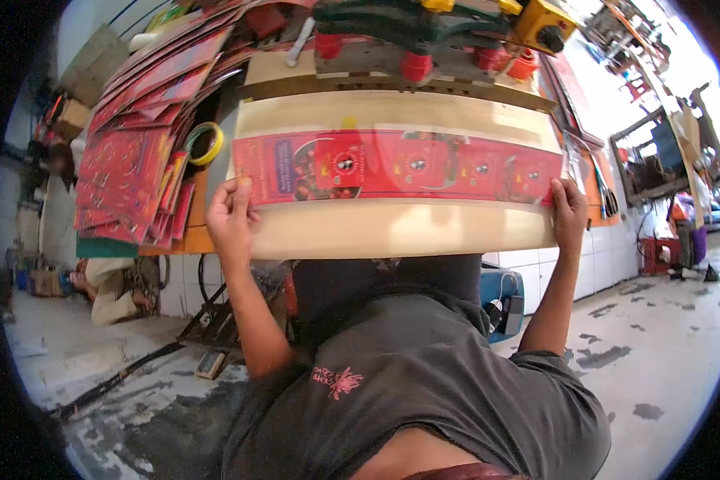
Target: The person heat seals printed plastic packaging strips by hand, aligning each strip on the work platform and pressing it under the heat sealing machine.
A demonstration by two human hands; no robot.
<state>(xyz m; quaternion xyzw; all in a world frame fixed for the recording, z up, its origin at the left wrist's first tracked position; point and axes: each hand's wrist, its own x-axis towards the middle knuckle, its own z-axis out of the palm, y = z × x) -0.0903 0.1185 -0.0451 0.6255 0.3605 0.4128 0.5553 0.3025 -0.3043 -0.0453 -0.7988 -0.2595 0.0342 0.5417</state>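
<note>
A long red printed strip (pixel 388 166) with pouch designs lies stretched left to right above a cream board (pixel 400 228). My left hand (pixel 234 214) pinches the strip's left end between thumb and fingers. At the right end, my right hand (pixel 568 210) grips the strip's lower corner with its fingers closed. A machine with a dark green frame (pixel 400 28) and red round feet stands just behind the board. Glare covers part of the strip's middle.
Stacks of red printed sheets (pixel 124 180) fill the table's left side. A yellow tape roll (pixel 206 143) lies beside them. Scissors (pixel 608 198) are at the right edge, a yellow switch box (pixel 546 26) at the back right. A blue container (pixel 500 300) stands below the table.
</note>
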